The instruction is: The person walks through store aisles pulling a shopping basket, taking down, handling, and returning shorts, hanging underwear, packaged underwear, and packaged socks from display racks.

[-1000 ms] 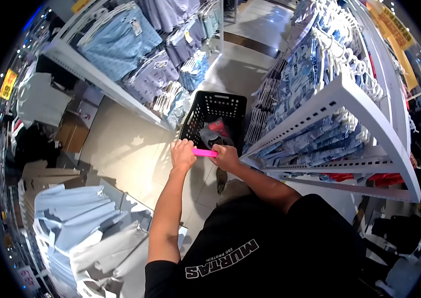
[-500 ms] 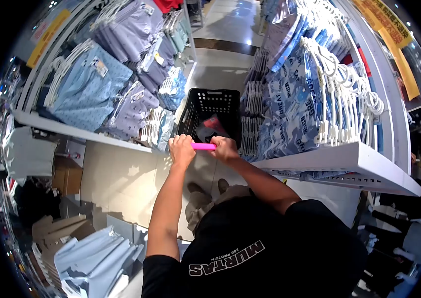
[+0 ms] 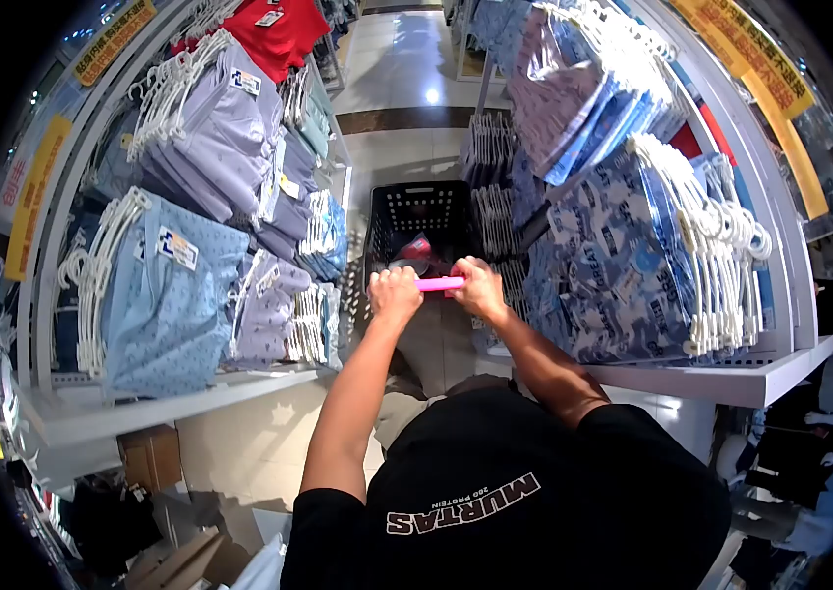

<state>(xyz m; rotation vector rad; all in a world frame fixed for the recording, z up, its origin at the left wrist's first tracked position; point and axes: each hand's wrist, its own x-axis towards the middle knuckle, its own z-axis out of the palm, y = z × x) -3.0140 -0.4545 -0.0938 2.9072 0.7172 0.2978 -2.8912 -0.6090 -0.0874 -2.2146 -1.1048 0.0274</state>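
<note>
Two hands, bare, both closed on one pink handle (image 3: pixel 440 284): left hand (image 3: pixel 395 292) wrapped about its left end, right hand (image 3: pixel 478 285) about its right end, a short bright length showing between. One basket (image 3: pixel 451 202), black, its walls pierced with holes, standing upright just beyond the handle, in the aisle between two racks; wheels, if any, out of sight, and the join of handle to basket hidden by the hands. Contents: a red packet (image 3: pixel 417 246) and something grey beside it, too shadowed to identify. Left rack (image 3: pixel 239 391), white: light blue shorts (image 3: pixel 180 315) with a tag, lavender shorts (image 3: pixel 225 138), a red garment (image 3: pixel 284 34) higher up, all on white hangers. Right rack (image 3: pixel 731 379), white: blue patterned garments (image 3: pixel 613 265), closely packed, likewise hung. Yellow signs (image 3: pixel 38 202) above both sides. One brown carton (image 3: pixel 151 457), low at the left, behind the left rack. Floor: pale tile, crossed ahead by one dark band (image 3: pixel 406 119). Step in hand, as judged: steering the basket by its handle along the aisle, both arms extended forward. Requirement of a further push, as judged: even pressure from both hands and a straight line, since garments hang near the basket on either side and could catch its rim.
</note>
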